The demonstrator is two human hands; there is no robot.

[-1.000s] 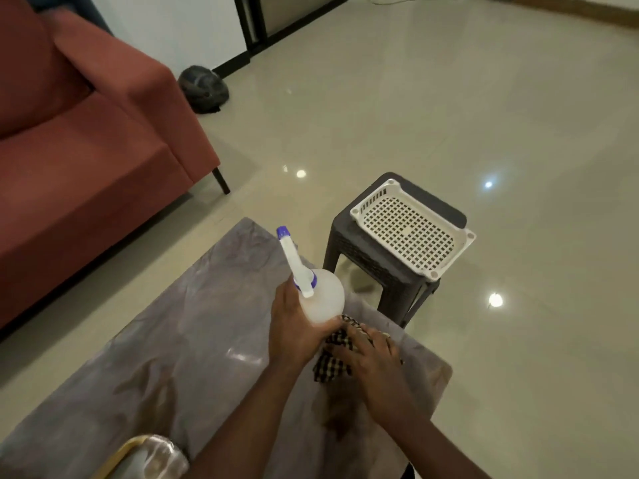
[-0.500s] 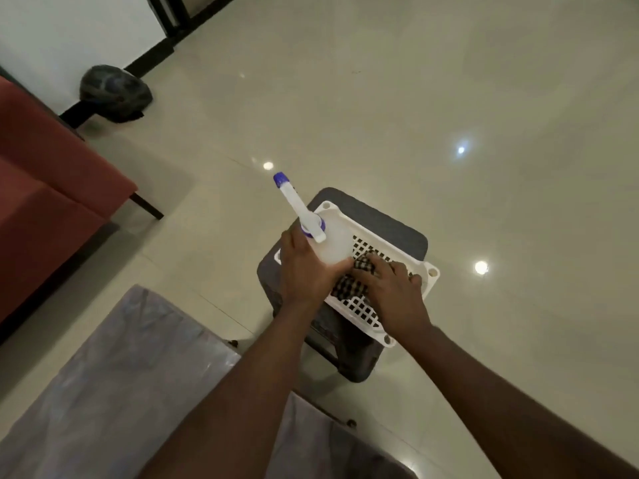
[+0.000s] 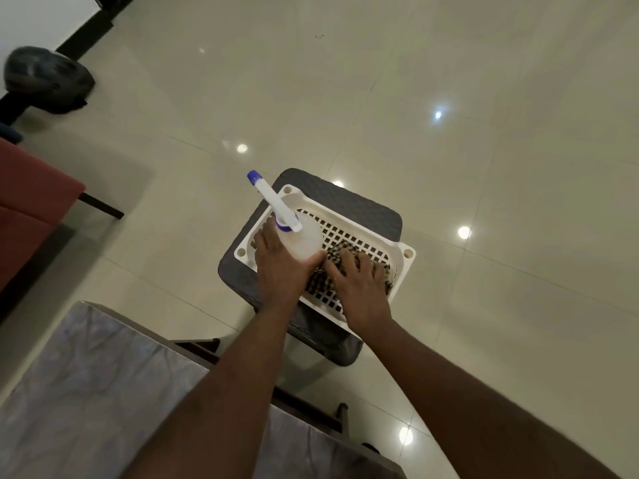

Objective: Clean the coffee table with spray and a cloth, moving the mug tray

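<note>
Head view. The left hand (image 3: pixel 276 267) grips the spray bottle (image 3: pixel 301 242), fingers curled round its lower body, nozzle pointing up and away. The bottle stands in or just above the white tray (image 3: pixel 403 257); contact with the tray floor cannot be confirmed. The right hand (image 3: pixel 359 285) lies on the checked cloth (image 3: pixel 333 262), fingers spread and lightly bent over it, pressing it onto the tray's grid. The cloth shows past the fingertips and beside the thumb. The tray sits on a dark stool (image 3: pixel 366 210), just beyond the end of the coffee table (image 3: pixel 90 385). Judgement: both tools are being parked in the tray, off the table, which suggests wiping is finished or paused.
</note>
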